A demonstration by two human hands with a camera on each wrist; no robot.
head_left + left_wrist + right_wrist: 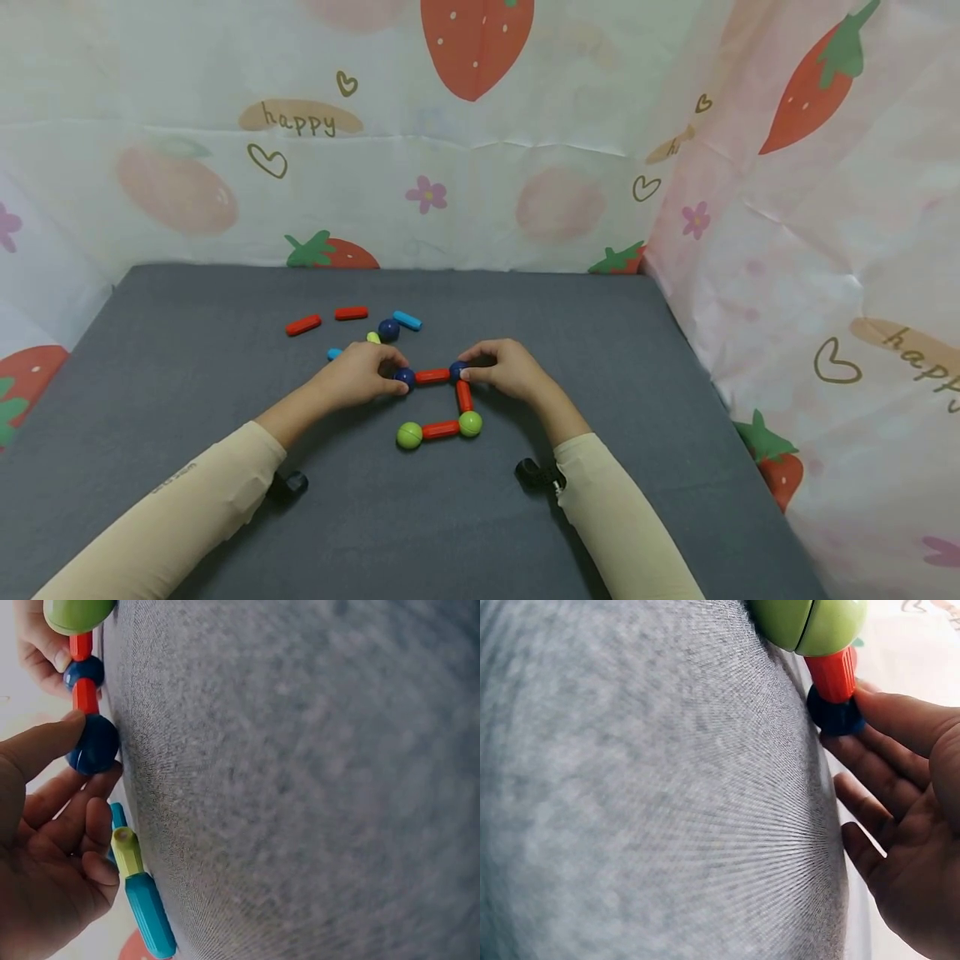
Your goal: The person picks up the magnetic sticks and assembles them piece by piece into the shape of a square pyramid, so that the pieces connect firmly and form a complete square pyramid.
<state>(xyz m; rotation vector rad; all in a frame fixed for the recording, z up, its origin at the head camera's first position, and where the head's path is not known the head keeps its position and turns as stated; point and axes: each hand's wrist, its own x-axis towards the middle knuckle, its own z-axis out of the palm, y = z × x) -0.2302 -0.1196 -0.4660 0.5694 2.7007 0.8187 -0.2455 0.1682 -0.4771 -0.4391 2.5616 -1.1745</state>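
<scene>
The left hand (pixel 362 372) pinches the end blue ball (pixel 405 380) between thumb and fingertips, and the right hand (pixel 512 368) pinches the corner blue ball (pixel 456 372) the same way, the remaining fingers of both loosely bent. Between the hands lies the upper red rod (pixel 432 377), touching both balls; the step in hand looks like seating it. From the right hand's ball the side red rod (pixel 465 398) runs nearer the wearer to a green ball (pixel 470 424), then leftward to the lower red rod (pixel 441 429) and the end green ball (pixel 408 436). The left side is unbridged, so the next move seems to call for a steady frame and another rod there. Beyond the left hand lie two loose red rods (pixel 351 313); a yellow-green rod (pixel 373 337) is partly hidden, perhaps touching a neighbour.
</scene>
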